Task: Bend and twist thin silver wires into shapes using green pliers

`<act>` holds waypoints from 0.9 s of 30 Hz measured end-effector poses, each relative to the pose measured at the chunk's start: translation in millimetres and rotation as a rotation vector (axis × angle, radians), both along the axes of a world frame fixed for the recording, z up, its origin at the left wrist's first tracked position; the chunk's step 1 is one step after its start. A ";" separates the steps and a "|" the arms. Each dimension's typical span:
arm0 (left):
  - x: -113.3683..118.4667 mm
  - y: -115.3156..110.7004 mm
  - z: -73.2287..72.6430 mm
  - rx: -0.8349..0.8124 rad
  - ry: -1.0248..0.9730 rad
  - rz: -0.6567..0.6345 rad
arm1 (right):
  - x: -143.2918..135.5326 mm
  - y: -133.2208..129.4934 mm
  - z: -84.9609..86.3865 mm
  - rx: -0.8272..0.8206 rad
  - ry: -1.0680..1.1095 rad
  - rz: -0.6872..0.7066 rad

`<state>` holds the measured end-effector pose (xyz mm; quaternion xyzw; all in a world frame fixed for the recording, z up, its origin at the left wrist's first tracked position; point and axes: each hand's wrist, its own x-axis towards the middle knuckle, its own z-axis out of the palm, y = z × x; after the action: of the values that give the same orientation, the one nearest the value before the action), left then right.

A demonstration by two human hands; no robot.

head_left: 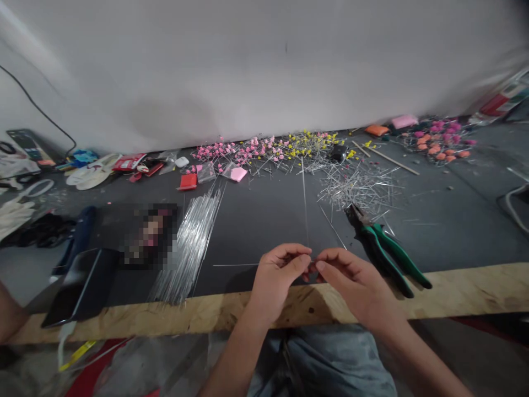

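Note:
My left hand [285, 270] and my right hand [341, 275] meet at the front of the table, thumbs and fingertips pinched close together. Both are closed on a thin metal wire [235, 265], whose straight length sticks out leftward past my left hand. A second straight length of wire [305, 204] runs up and away from between the fingertips; whether it joins the first is hidden by my fingers. Green-handled pliers [388, 251] lie just right of my right hand, jaws pointing away. To my left is a bundle of straight wires [192, 242].
A heap of short wire pieces [359, 184] lies behind the pliers. Along the wall are wires with pink tips [248, 149], yellow tips [312, 143] and orange tips [442, 149]. A black phone [85, 284] with a cable overlaps the wooden front edge [467, 284]. Another person's arm [10, 314] shows at left.

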<state>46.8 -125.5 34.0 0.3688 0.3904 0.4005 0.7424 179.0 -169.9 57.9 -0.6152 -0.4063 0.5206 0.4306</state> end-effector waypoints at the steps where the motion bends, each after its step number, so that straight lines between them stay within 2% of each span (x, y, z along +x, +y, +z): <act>1: 1.4 -1.2 -1.7 -0.002 -0.004 0.003 | 0.7 0.3 -0.5 -0.012 0.002 0.007; 6: 5.5 -1.9 -8.2 -0.043 -0.024 -0.035 | 6.2 6.3 -10.6 -0.052 0.071 0.039; 11: -2.0 0.2 -6.6 -0.041 0.034 -0.060 | 15.7 14.2 -23.0 -0.113 0.172 0.065; 18: -14.9 3.5 -10.3 0.057 0.268 0.050 | 22.0 25.8 -35.3 -0.182 0.143 0.067; 22: -15.8 5.6 -17.3 0.031 0.323 0.058 | 33.0 28.4 -33.6 -0.114 -0.023 0.050; 27: -18.8 5.6 -22.7 -0.003 0.331 0.110 | 89.6 16.0 -32.1 0.008 -0.423 -0.193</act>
<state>28.0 -119.9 11.4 0.4068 0.5275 0.3736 0.6455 268.6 -153.9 25.8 -0.7451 -0.4288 0.3347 0.3860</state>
